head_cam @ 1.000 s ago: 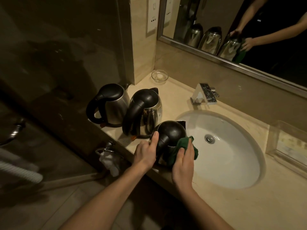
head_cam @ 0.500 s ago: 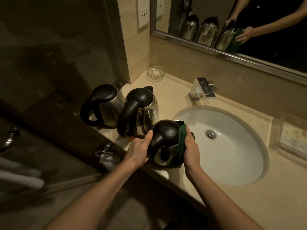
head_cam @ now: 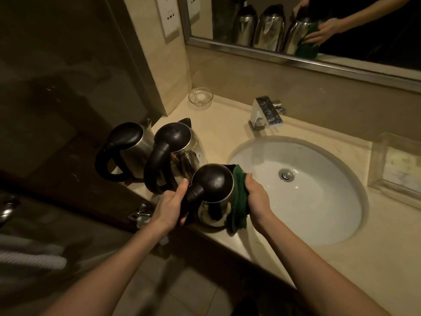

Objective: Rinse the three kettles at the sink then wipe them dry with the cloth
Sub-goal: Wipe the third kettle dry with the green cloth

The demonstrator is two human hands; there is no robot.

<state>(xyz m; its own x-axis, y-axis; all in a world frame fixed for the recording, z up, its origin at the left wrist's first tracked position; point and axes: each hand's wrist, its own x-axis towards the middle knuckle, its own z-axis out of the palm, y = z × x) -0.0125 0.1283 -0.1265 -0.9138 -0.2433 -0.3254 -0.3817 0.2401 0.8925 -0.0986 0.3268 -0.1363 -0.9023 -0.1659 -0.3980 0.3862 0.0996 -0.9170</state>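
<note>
Three steel kettles with black lids and handles stand in a row on the beige counter (head_cam: pixel 227 124), left of the sink (head_cam: pixel 319 215). The nearest kettle (head_cam: pixel 213 185) is at the counter's front edge. My left hand (head_cam: pixel 169 204) grips its black handle. My right hand (head_cam: pixel 257 197) presses a dark green cloth (head_cam: pixel 239 201) flat against the kettle's right side. The middle kettle (head_cam: pixel 175 151) and the far left kettle (head_cam: pixel 127 147) stand untouched behind it.
A chrome tap (head_cam: pixel 265 112) sits behind the white basin, whose drain (head_cam: pixel 286 174) is open. A small glass dish (head_cam: pixel 200 96) stands in the back corner. A clear tray (head_cam: pixel 396 165) lies right of the sink. A mirror (head_cam: pixel 319 23) above reflects the kettles.
My right hand slid the green cloth from the front of the nearest kettle round to its right side, toward the sink. My left hand kept hold of the handle. The camera moved closer.
</note>
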